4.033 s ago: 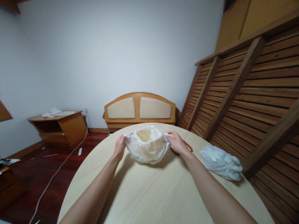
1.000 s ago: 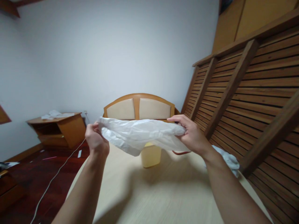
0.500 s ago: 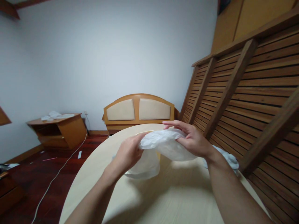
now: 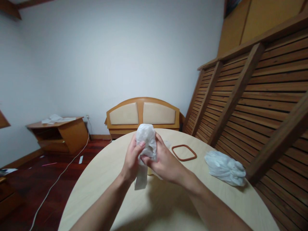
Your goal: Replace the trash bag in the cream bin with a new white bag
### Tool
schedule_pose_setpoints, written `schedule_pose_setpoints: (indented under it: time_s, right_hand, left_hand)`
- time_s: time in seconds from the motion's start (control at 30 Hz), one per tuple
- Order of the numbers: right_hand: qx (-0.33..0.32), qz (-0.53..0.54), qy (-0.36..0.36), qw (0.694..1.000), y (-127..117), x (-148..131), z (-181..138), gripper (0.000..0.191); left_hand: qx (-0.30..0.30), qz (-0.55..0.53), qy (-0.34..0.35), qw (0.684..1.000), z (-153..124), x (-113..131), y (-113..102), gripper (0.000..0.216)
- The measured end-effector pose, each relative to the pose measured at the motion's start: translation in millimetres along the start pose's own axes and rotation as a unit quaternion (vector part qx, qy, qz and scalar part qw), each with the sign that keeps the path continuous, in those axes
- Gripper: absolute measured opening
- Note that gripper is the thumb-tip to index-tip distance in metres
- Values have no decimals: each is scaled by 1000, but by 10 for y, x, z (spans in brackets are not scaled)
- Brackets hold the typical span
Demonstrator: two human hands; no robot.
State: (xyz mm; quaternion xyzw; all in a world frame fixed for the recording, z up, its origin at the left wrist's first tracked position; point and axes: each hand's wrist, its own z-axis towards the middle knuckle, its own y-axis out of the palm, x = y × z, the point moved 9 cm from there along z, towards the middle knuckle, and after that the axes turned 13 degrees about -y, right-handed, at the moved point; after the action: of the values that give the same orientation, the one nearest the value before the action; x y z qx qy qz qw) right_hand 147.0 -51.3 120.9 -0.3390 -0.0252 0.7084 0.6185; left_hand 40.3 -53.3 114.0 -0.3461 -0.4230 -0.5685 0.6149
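Note:
Both hands meet above the middle of the round pale wooden table (image 4: 168, 205) and bunch up a thin white plastic bag (image 4: 145, 138). My left hand (image 4: 132, 160) grips the bag's left side with curled fingers. My right hand (image 4: 161, 162) clasps it from the right and below. A tail of the bag hangs down between my wrists. The small yellow bin is almost wholly hidden behind my hands. A brown rounded-square ring (image 4: 184, 152) lies flat on the table to the right of my hands.
A crumpled white plastic bag (image 4: 225, 168) lies near the table's right edge. Slatted wooden bed frames (image 4: 252, 96) lean along the right wall. A wooden headboard (image 4: 143, 115) stands behind the table, a low wooden cabinet (image 4: 60, 133) at left, and a white cable (image 4: 57, 178) crosses the floor.
The bag came off the yellow bin, was stretched wide in the air, then gathered. My hands have now come together and squeezed it into a small upright bundle. The brown ring is now uncovered.

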Motion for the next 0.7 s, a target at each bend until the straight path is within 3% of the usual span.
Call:
schedule_pose_setpoints:
  time_s: [0.1, 0.23, 0.37, 0.43, 0.5, 0.6, 0.67, 0.7]
  right_hand:
    - [40, 102, -3, 994, 16, 16, -8, 67]
    - [-67, 223, 32, 972, 145, 38, -89, 57]
    - [-131, 184, 39, 973, -36, 95, -156, 49]
    - [-139, 48, 58, 987, -335, 271, -213, 35]
    - [-111, -151, 89, 978, -832, 516, -329, 30]
    - [-139, -398, 197, 885, -1589, 973, -753, 32]
    - [-174, -473, 284, 816, -2008, 1267, -1155, 37]
    - [-182, -481, 310, 800, -2160, 1375, -1343, 39]
  left_hand:
    - [-32, 117, 61, 991, -130, 75, 106, 57]
    - [8, 189, 93, 977, -158, 93, 48, 46]
    - [77, 259, 143, 952, -48, 186, -289, 33]
    - [115, 359, 151, 914, 65, 201, -576, 35]
    - [159, 506, 84, 844, 253, 71, -965, 42]
    - [135, 668, -59, 730, 511, -372, -1525, 50]
    - [67, 705, -99, 700, 595, -734, -1708, 51]
    - [32, 706, -123, 697, 606, -940, -1765, 52]
